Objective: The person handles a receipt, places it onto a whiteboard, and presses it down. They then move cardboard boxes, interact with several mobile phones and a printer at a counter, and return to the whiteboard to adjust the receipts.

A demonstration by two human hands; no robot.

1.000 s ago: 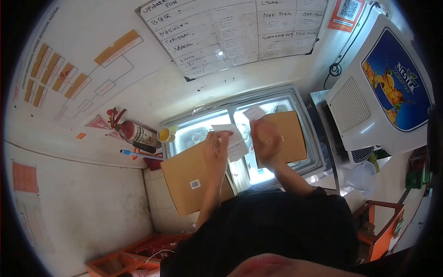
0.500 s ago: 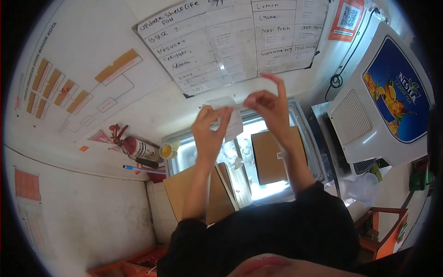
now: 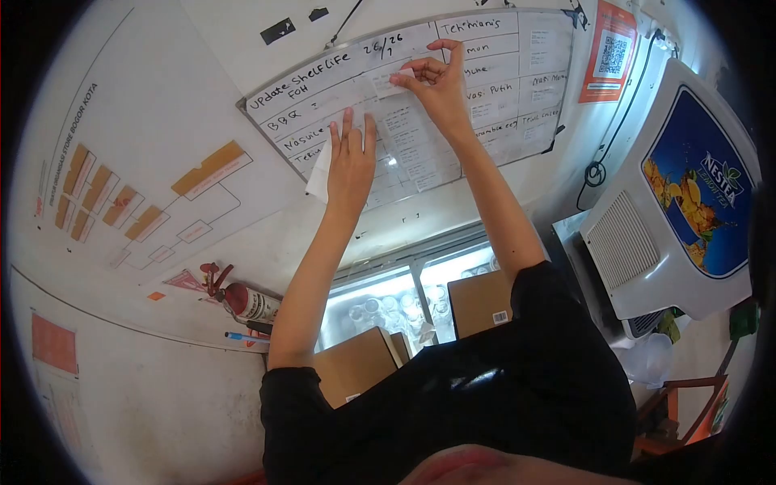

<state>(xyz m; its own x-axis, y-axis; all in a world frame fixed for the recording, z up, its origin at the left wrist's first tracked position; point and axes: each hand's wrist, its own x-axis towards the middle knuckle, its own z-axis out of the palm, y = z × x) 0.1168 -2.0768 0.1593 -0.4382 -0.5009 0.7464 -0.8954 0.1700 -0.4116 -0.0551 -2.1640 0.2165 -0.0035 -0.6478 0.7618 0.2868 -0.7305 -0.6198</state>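
Observation:
The whiteboard (image 3: 267, 109) carries handwritten rows and several small printed labels. My right hand (image 3: 443, 93) is at its upper middle, thumb and index finger pinched on a small white sticker label (image 3: 394, 83) that lies against the board in the top row. Lower and to the left, my left hand (image 3: 352, 166) reaches up the board with its fingers stretched along the surface. A white paper sheet (image 3: 320, 174) sticks out from behind that hand, held by it; the thumb is hidden.
Below the board stands a lit glass-topped chest (image 3: 380, 283) with cups inside and cardboard boxes (image 3: 356, 364) (image 3: 482, 303) on it. A fire extinguisher (image 3: 250, 303) hangs at left. A Nestea drink dispenser (image 3: 671, 194) stands at right, and a QR poster (image 3: 606, 52) is on the wall.
Both hands have risen from above the chest to the whiteboard. The small label has come away from the sheet in my right hand, while the sheet has stayed with my left. The view has tilted up.

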